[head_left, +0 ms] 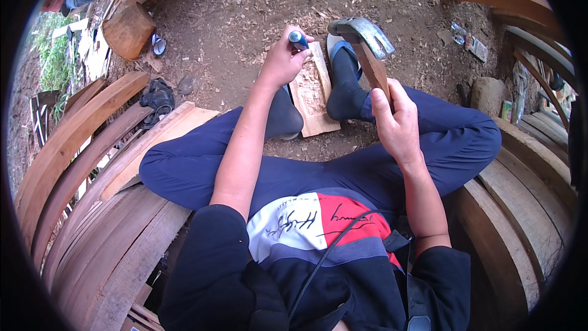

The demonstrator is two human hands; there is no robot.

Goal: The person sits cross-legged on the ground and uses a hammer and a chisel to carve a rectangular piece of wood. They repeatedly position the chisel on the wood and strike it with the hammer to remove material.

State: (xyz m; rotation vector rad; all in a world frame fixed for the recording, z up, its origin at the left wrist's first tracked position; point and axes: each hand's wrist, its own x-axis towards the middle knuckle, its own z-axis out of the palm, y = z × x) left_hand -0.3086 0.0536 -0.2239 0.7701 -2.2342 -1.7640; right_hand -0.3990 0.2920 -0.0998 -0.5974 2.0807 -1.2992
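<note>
A chisel (297, 39) with a blue handle and a pale end cap is gripped in my left hand (283, 61), handle end upward. Its blade is hidden below the fist. Under that hand, a pale wooden board (321, 125) lies on the ground between my feet, its middle hollowed out and rough with chips. My right hand (397, 124) is wrapped around the wooden handle of a claw hammer (371, 67). The hammer's grey steel head is raised over my right foot, to the right of the chisel and apart from it.
My feet, in dark socks and sandals (344, 55), flank the board. Wood chips litter the dirt floor (239, 0). Curved timber pieces (79, 141) are stacked at left, with more planks (520, 208) at right. A wood block (127, 29) stands far left; a plastic bottle (475, 48) lies far right.
</note>
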